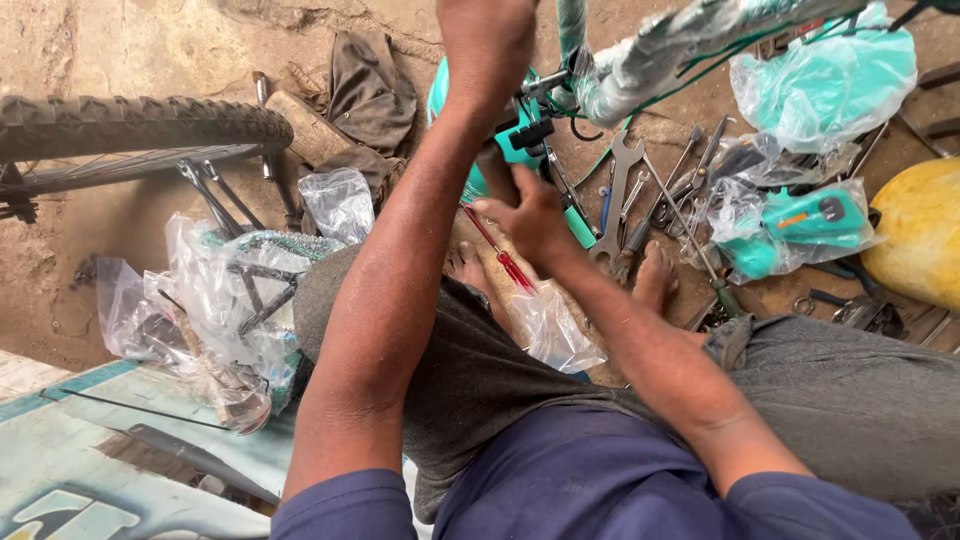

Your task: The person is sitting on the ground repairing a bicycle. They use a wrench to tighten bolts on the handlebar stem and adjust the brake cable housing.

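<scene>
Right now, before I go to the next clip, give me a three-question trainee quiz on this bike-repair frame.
1. True or false: the right hand holds a red-handled screwdriver.
2. Which side of the picture shows the knobby tyre: A left, B right?
3. What lies on the ground just beyond the right hand, near the bare foot?

Key: 1 true. 2 A. 3 a silver open-ended spanner among other loose tools.

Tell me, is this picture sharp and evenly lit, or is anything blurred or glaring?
In the head view, light is soft and even, with only faint shadows on the brown dirt floor. The clear crumpled plastic bags show pale glare. The left hand and right hand are slightly soft at the teal plastic-wrapped bicycle frame; the steel open-ended spanner looks sharp. The knobbly black tyre bows near the edge.
</scene>
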